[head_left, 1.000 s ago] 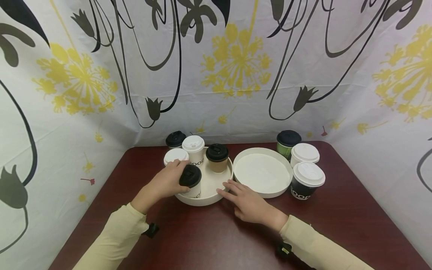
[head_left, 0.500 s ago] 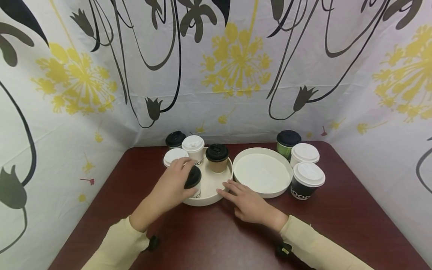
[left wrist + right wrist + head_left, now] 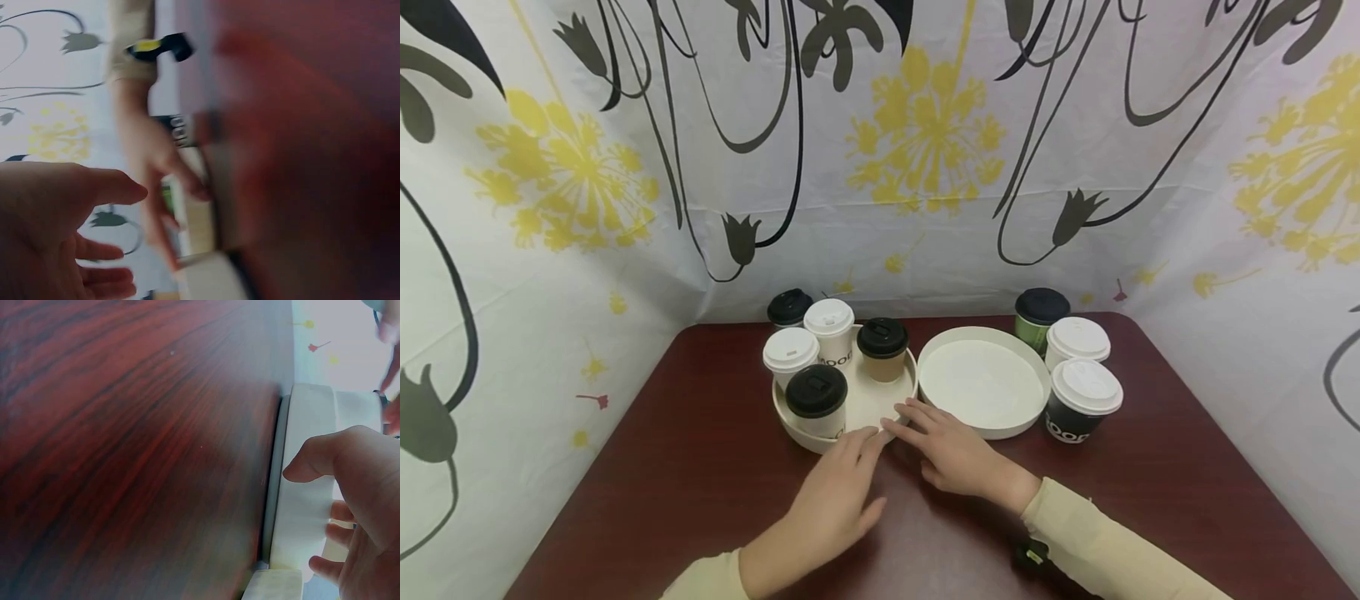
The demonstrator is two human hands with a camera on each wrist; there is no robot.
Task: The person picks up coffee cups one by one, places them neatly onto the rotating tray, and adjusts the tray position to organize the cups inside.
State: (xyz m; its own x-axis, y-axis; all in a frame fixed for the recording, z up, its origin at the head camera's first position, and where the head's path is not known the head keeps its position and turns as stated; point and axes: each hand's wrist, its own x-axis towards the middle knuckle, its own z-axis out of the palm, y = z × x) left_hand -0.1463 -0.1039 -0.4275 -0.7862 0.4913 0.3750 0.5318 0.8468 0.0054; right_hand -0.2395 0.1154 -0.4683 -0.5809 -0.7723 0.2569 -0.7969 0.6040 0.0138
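My left hand (image 3: pixel 831 504) is held low in front of the left round white tray (image 3: pixel 868 408), fingers extended and its fingertips right at the front rim. In the left wrist view that hand (image 3: pixel 56 231) holds nothing. My right hand (image 3: pixel 958 454) rests its outstretched fingertips at the same tray's right front rim; in the right wrist view its thumb (image 3: pixel 309 462) lies against the outer wall. A white paper coffee cup with a black lid (image 3: pixel 817 396) stands upright at the tray's front left. Farther back in it stands a brown cup with a black lid (image 3: pixel 883 350).
A white-lidded cup (image 3: pixel 790 354), a taller one (image 3: pixel 831 329) and a black-lidded cup (image 3: pixel 790 308) cluster at back left. Beside the left tray lies a bare second tray (image 3: pixel 985 383). To its right are a green cup (image 3: pixel 1033 329), a white cup (image 3: pixel 1077 340) and a black cup (image 3: pixel 1078 404).
My left hand has let go of the black-lidded white cup and moved down and right to the tray's front rim. The cup stays in the tray; my right hand has not moved.
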